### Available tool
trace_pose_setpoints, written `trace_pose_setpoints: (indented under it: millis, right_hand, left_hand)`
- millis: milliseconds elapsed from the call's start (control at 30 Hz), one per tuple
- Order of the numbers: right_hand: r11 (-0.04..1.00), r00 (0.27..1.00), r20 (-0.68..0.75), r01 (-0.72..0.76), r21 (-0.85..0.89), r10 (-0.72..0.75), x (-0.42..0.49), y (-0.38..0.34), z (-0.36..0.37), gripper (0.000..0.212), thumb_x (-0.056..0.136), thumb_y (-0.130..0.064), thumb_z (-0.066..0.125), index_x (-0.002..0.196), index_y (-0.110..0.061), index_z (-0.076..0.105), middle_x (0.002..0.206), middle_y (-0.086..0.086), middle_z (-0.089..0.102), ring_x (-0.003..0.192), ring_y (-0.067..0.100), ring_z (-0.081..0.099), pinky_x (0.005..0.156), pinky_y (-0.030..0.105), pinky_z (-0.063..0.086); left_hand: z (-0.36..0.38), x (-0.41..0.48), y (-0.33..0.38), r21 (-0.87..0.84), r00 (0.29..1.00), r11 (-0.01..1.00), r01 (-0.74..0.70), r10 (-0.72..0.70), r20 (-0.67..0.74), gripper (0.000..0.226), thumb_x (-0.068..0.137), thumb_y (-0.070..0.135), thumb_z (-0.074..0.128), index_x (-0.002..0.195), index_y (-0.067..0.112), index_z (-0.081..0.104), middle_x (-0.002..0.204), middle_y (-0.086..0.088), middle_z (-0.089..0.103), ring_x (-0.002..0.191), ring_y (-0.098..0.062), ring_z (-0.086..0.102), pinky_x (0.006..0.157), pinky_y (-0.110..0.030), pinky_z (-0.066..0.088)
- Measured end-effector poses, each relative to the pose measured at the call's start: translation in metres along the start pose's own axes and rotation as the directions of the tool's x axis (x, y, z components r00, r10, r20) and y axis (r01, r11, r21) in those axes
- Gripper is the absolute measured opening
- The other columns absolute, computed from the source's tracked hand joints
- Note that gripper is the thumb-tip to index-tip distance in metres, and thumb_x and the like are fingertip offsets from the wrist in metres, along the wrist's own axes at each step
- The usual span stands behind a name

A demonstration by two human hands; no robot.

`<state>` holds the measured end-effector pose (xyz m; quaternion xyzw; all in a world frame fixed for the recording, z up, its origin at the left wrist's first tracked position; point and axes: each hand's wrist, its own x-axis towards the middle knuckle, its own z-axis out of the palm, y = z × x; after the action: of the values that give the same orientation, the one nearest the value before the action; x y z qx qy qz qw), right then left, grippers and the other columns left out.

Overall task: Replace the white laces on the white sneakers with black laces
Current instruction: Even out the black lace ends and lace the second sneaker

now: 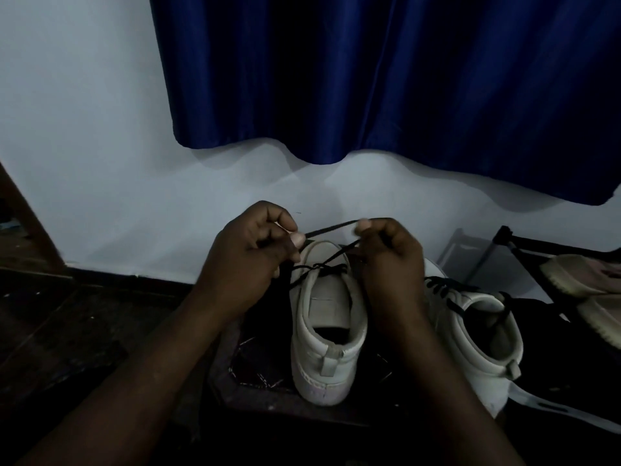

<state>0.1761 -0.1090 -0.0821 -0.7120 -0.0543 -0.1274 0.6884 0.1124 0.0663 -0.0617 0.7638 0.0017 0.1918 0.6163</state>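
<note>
Head view: the white sneaker (327, 317) stands in the lower middle, heel toward us. The left hand (248, 260) and right hand (389, 260) each pinch the black lace (331, 227) above its tongue. A second sneaker (484, 344) with black laces stands just right. Tan shoes (584, 274) fill a black rack (504, 235) at the right edge. A blue curtain (369, 79) hangs above.

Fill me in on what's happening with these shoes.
A person is lacing the middle white sneaker, which stands with its heel toward the camera, with a thin black lace. The left hand pinches one end and the right hand pinches the other, both raised above the shoe. A second white sneaker beside it, to the right, already carries black lacing.
</note>
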Motion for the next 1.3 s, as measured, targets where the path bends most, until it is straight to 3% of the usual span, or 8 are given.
trace_pose_setpoints:
  millis: [100,233,433,567,733,867,967,1300]
  right_hand:
    - [0.952,0.951,-0.216,-0.162,0.26,0.221,0.012,-0.003,-0.013,0.019,0.099,-0.025,0.067,0.082,-0.018,0.072,0.069,-0.004,0.065,0.069,0.015,0.059,0.075,0.041,0.052]
    - [0.932,0.974,-0.063,-0.186,0.312,0.215,0.01,-0.01,-0.014,0.019,0.103,-0.022,0.062,0.093,-0.011,0.074,0.088,0.002,0.077,0.08,0.019,0.064,0.081,0.041,0.053]
    - [0.894,0.942,-0.189,-0.181,0.41,0.277,0.012,-0.01,-0.015,0.019,0.106,-0.02,0.059,0.089,-0.014,0.066,0.075,-0.004,0.074,0.063,0.011,0.061,0.065,0.028,0.05]
    - [0.985,0.977,-0.164,-0.113,0.127,0.134,0.01,-0.002,-0.016,0.016,0.098,-0.024,0.07,0.086,-0.017,0.076,0.073,-0.006,0.071,0.067,0.006,0.059,0.064,0.022,0.049]
    - [0.997,0.987,0.146,-0.071,0.029,0.066,-0.002,-0.011,-0.01,0.008,0.096,-0.02,0.074,0.103,-0.022,0.078,0.091,-0.003,0.079,0.08,0.011,0.072,0.074,0.034,0.058]
    - [0.989,0.973,0.225,0.08,-0.125,-0.05,-0.012,-0.018,-0.013,0.023,0.094,-0.025,0.077,0.115,-0.029,0.07,0.098,-0.012,0.077,0.091,0.003,0.072,0.078,0.025,0.06]
    - [0.985,0.923,0.373,0.14,-0.098,-0.094,-0.021,-0.022,-0.018,0.011,0.094,-0.027,0.077,0.103,-0.021,0.074,0.091,-0.007,0.077,0.088,0.009,0.073,0.078,0.028,0.059]
    - [0.816,0.92,0.383,0.285,-0.502,-0.085,-0.015,-0.013,-0.035,0.025,0.079,-0.037,0.089,0.096,-0.029,0.073,0.091,-0.011,0.066,0.083,0.002,0.062,0.071,0.018,0.049]
  left_hand:
    - [-0.005,0.001,-0.001,-0.032,0.999,0.999,0.009,-0.011,-0.041,0.007,0.095,0.012,0.07,0.094,0.017,0.065,0.076,-0.005,0.074,0.054,-0.01,0.055,0.05,-0.016,0.042]
    - [-0.005,0.002,-0.001,-0.076,0.999,0.997,0.011,-0.013,-0.034,0.008,0.096,0.01,0.067,0.095,0.018,0.068,0.077,-0.006,0.074,0.057,-0.019,0.055,0.05,-0.021,0.04]
    - [-0.009,0.002,0.008,-0.526,0.994,0.843,0.112,-0.1,0.051,0.022,0.09,0.011,0.057,0.088,0.021,0.076,0.072,-0.006,0.063,0.044,-0.009,0.037,0.047,-0.024,0.019]
    - [-0.009,-0.002,0.008,-0.673,0.983,0.717,0.183,-0.109,0.151,0.029,0.083,0.009,0.052,0.087,0.017,0.08,0.084,-0.006,0.071,0.04,-0.004,0.033,0.049,-0.023,0.016]
    - [0.003,-0.001,0.004,-0.549,0.98,0.82,0.162,-0.067,0.189,0.04,0.083,0.001,0.054,0.108,0.017,0.081,0.119,-0.013,0.075,0.04,-0.002,0.032,0.049,-0.024,0.016]
    - [0.012,-0.002,0.001,-0.378,0.994,0.919,0.11,-0.096,0.057,0.024,0.082,0.02,0.071,0.105,0.015,0.079,0.104,-0.011,0.079,0.044,-0.008,0.046,0.047,-0.021,0.031]
    - [0.016,-0.003,0.001,-0.219,0.997,0.975,0.036,-0.049,-0.056,0.011,0.087,0.018,0.076,0.095,0.012,0.081,0.09,-0.007,0.08,0.078,-0.021,0.076,0.078,-0.037,0.058]
    - [0.03,-0.001,-0.001,0.124,0.998,0.99,-0.065,0.067,-0.013,0.025,0.103,0.034,0.059,0.085,0.026,0.074,0.076,0.011,0.073,0.055,0.003,0.058,0.059,-0.014,0.043]
